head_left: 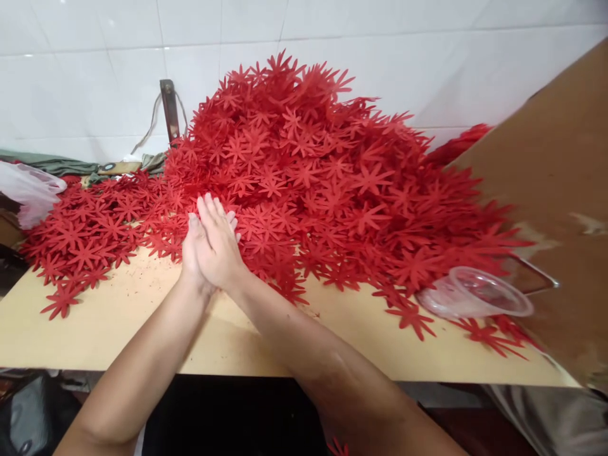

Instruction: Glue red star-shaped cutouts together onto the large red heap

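Note:
My right hand lies flat across my left hand, palm to palm, with its fingers stretched out. Fingertips of the left hand show past the right hand's far side, and the rest of its fingers are hidden. Whether anything thin is between the palms, I cannot tell. Both hands are over the table's near-middle part, at the front edge of a big heap of red flower-shaped cutouts with narrow petals. More red cutouts spread in a lower pile to the left.
On the right, a clear plastic cup lies on its side beside a brown board. A white plastic bag hangs at the left edge. Behind the heap, a metal bracket stands against the tiled wall. The pale tabletop ends near my body.

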Available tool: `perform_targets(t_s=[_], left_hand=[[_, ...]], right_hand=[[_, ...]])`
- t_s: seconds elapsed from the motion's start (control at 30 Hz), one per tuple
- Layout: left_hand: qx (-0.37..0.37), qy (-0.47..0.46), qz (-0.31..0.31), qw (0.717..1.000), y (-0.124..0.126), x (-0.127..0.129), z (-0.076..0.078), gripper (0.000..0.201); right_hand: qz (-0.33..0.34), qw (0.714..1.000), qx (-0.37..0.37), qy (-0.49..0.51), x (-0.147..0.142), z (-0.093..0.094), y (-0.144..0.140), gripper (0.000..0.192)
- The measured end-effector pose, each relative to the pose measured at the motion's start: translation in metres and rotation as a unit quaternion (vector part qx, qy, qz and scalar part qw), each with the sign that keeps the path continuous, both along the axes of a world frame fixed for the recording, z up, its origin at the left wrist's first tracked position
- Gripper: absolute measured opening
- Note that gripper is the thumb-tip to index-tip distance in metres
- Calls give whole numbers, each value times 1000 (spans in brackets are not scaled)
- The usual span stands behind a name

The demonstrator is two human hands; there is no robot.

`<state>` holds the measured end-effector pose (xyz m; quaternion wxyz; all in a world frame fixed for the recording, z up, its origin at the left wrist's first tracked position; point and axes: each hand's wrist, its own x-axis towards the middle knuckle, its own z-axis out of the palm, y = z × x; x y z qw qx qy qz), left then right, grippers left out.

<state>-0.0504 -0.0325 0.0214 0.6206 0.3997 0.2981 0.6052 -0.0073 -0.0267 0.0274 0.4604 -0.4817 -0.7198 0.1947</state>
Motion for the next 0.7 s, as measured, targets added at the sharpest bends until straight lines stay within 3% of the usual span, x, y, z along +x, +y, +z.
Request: perform_targets(t_s=[0.13, 0.23, 0.33, 0.43, 0.57, 0.7], left_hand=[[-34, -108, 12, 994, -5, 10, 10, 42], [-82, -156, 34, 984, -4, 14, 11, 39], [-115, -170, 56, 977, -4, 15, 12, 33], [-100, -143, 71, 982, -2, 7, 15, 30], [-140, -131, 51, 980, 5, -5, 24, 48], [-140, -103, -8, 985, 3, -4, 31, 51]], right_hand=[[-56, 998, -18, 0, 8, 10, 26, 61], [-67, 996, 11, -58, 10, 8, 34, 58], [-84, 988, 44, -126, 9, 8, 27, 55], [-84, 976, 94, -176, 22, 17, 10, 52], [-65, 959, 172, -216, 88, 43, -28, 59], [-228, 948, 33, -220, 190, 67, -70, 38]])
